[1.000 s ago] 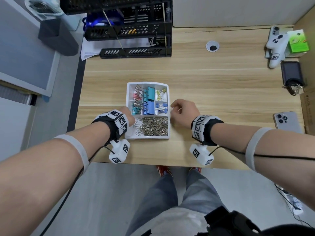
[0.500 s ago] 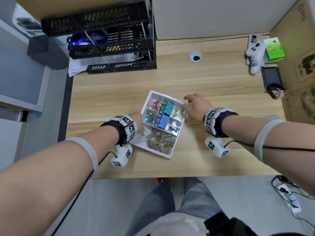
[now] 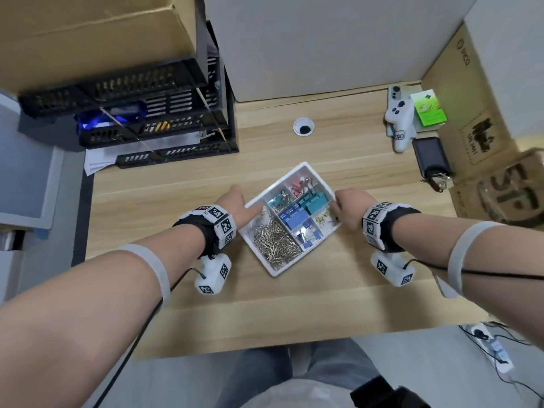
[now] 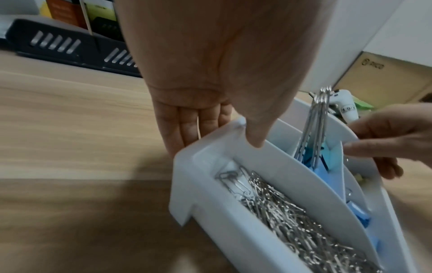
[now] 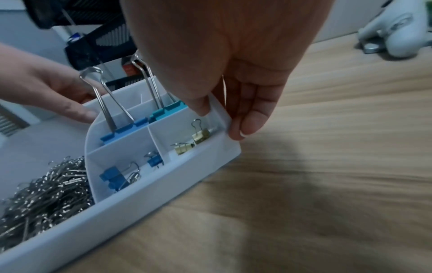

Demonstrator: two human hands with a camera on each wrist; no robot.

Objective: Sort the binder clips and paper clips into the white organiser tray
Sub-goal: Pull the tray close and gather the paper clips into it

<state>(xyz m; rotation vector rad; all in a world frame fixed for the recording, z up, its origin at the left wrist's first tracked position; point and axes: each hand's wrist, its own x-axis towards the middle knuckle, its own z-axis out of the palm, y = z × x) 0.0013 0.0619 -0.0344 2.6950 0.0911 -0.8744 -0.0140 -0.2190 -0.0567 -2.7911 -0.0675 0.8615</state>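
Observation:
The white organiser tray (image 3: 308, 169) lies diagonally on the wooden desk. Silver paper clips (image 3: 275, 242) fill its long near-left compartment. Blue binder clips (image 3: 293, 216), teal ones (image 3: 315, 203), pink ones (image 3: 297, 185) and small gold ones (image 3: 323, 220) sit in the other cells. My left hand (image 3: 245, 207) pinches the tray's left wall (image 4: 210, 147), thumb (image 4: 254, 136) inside the rim and fingers (image 4: 187, 127) outside. My right hand (image 3: 337, 209) pinches the right wall (image 5: 224, 118) the same way, thumb (image 5: 198, 107) inside beside the gold clips (image 5: 201, 135).
Stacked black file trays (image 3: 153, 125) stand at the back left under a cardboard box. A cable hole (image 3: 303, 127) is behind the tray. At the back right lie a white controller (image 3: 400, 119), a green box (image 3: 428, 110) and a black key pouch (image 3: 431, 159), with cardboard boxes (image 3: 500, 178) along the right edge.
Both hands have turned the tray clockwise, from square to the desk edge to diagonal, keeping hold of its sides. The head view has tilted up toward the back wall.

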